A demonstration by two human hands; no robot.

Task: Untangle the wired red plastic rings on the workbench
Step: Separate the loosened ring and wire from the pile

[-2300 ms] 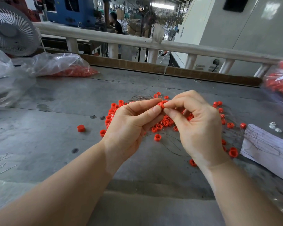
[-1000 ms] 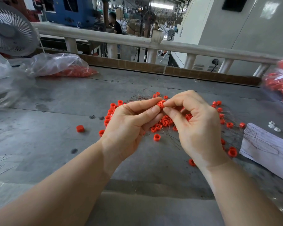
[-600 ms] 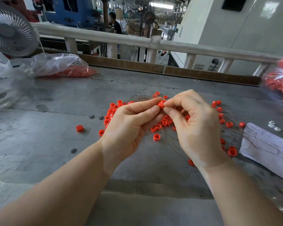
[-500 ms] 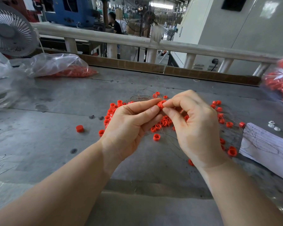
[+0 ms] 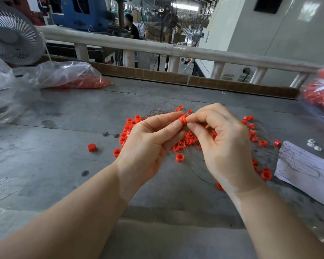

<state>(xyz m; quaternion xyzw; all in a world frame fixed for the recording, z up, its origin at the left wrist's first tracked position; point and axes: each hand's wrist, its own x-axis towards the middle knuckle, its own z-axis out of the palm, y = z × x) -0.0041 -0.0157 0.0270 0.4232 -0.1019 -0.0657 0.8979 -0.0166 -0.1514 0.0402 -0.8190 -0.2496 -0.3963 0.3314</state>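
At the centre of the frame, your left hand (image 5: 148, 144) and right hand (image 5: 224, 146) meet above the grey workbench (image 5: 64, 156), both pinching one red ring (image 5: 183, 119) between thumb and forefinger tips. Your left thumb lies along its near side, the other left fingers curled under; your right fingers are bent, the rest of them loosely folded toward the palm. Whether a wire runs from the held ring is hard to tell at this size.

Below and behind your hands lies the tangle of red rings (image 5: 187, 140) on thin dark wires (image 5: 195, 163), partly hidden by both hands. A single red cap (image 5: 91, 147) sits apart at centre left.

At right, a white paper sheet (image 5: 305, 165) lies under stray wires, with small white nuts (image 5: 312, 144) just above it. A clear bag of red parts (image 5: 71, 77) rests upper left, beside a fan (image 5: 11, 38); another bag (image 5: 320, 94) shows blurred at the right edge.
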